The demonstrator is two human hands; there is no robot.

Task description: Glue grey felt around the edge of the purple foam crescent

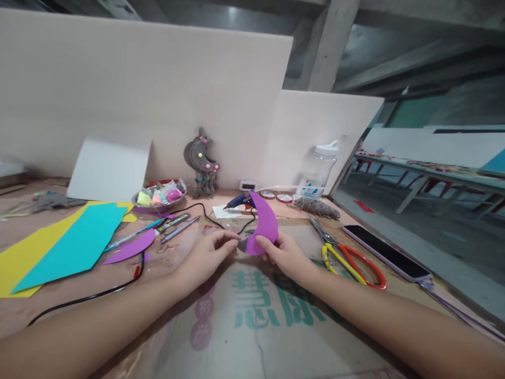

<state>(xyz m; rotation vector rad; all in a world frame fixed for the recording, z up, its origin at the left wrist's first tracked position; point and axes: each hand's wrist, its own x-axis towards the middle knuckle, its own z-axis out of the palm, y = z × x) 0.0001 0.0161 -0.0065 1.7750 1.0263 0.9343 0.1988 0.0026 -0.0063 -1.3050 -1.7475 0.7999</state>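
Note:
A purple foam crescent (263, 223) stands upright above the cardboard sheet (252, 321) at mid-table. My right hand (286, 256) grips its lower end with closed fingers. My left hand (209, 252) pinches the same lower tip from the left, where a small grey piece shows between the two hands. A blue glue gun (238, 201) lies just behind the crescent, its black cord (118, 287) trailing off to the left.
Teal (77, 243) and yellow sheets (18, 263), a purple offcut (130, 248) and pens lie left. Scissors (347, 252) and a phone (384, 251) lie right. A bowl of coloured balls (160, 198), a grey moon ornament (201, 158), a plastic jar (319, 168) and twine stand by the back board.

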